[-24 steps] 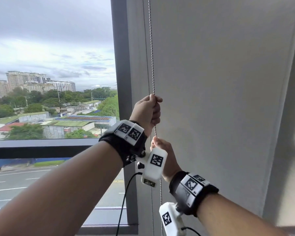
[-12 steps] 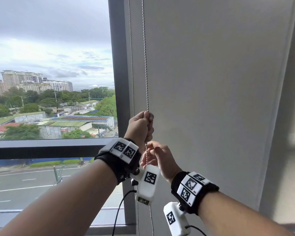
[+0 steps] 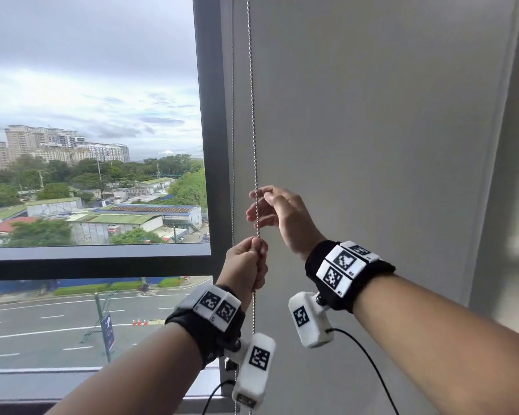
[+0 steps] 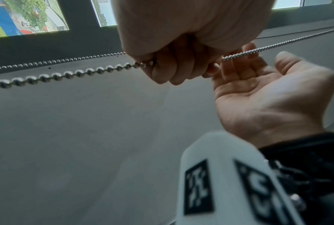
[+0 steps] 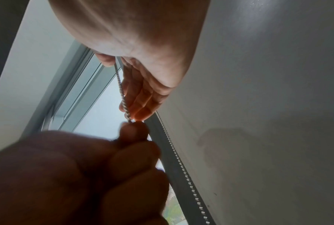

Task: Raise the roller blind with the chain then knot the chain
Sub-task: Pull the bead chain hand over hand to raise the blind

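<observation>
The chain (image 3: 253,124) is seen as a thin string of small silvery beads, hung taut and near-vertical just in front of the pale grey roller blind (image 3: 372,145), close beside the dark window frame (image 3: 212,145). A second, fainter strand of the same loop is seen just to the frame side of it. The coming pull is judged to turn on this long axis: the strand runs straight up and down, so any draw must follow it downward.

Lower on the chain, the left hand (image 3: 246,265) is clenched around the strand, which enters the fist at the top and leaves below the wrist. Just above that fist, the right hand (image 3: 277,214) is held with loosely spread fingers (image 3: 256,193) beside the strand — it appears to brush the beads rather than grip them, though the wrist views are too blurred for certainty. The right hand is thus placed nearer the next stretch to be taken. The blind is still fully down across the visible pane behind the chain.
</observation>
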`<action>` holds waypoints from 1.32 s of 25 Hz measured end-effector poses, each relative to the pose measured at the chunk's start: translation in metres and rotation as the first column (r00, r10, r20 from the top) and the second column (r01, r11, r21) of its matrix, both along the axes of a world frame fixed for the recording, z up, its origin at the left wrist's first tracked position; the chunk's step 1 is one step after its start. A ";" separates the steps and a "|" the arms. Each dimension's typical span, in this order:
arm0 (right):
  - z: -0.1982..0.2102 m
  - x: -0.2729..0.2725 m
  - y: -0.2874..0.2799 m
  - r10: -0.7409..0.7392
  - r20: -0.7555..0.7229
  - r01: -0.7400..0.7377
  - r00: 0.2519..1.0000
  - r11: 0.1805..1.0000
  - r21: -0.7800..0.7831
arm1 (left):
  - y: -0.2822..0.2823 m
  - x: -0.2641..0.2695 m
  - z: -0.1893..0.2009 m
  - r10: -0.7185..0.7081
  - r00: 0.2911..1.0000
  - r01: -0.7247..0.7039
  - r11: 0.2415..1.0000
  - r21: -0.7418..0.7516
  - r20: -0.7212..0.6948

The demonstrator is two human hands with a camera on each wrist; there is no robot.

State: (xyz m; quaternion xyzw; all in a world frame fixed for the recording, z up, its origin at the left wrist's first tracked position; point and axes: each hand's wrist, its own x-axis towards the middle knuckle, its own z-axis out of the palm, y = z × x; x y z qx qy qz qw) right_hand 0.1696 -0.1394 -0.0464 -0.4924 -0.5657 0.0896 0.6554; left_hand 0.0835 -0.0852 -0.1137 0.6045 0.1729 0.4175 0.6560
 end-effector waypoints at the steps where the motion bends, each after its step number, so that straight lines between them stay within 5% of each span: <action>1: 0.008 -0.003 0.001 0.010 -0.005 -0.010 1.000 1.000 0.012 | 0.000 0.000 0.000 0.001 1.000 -0.001 1.000 0.003 -0.007; 8: 0.026 -0.025 0.015 0.069 -0.222 -0.058 0.973 0.997 0.056 | -0.007 0.003 0.000 -0.050 0.998 0.050 0.999 0.002 0.041; 15: 0.026 -0.032 0.016 0.073 -0.264 -0.044 0.962 0.993 0.113 | -0.005 -0.004 0.002 -0.140 0.988 0.142 0.990 -0.023 0.059; 20: 0.018 -0.026 0.023 0.018 -0.200 0.004 0.980 0.994 0.110 | 0.006 -0.004 0.001 -0.121 0.992 0.121 0.992 0.031 0.015; 23: 0.012 -0.013 0.028 -0.133 -0.037 0.136 0.990 0.987 0.088 | 0.012 0.002 0.000 -0.036 0.999 0.037 0.990 0.136 -0.005; 29: 0.007 0.020 0.058 -0.413 0.146 0.396 0.899 0.908 0.135 | 0.043 0.024 -0.008 0.183 0.983 -0.168 0.939 0.301 -0.023; 33: 0.009 0.034 0.069 -0.386 0.187 0.390 0.903 0.921 0.014 | 0.060 0.036 -0.008 0.165 0.985 -0.144 0.940 0.310 -0.043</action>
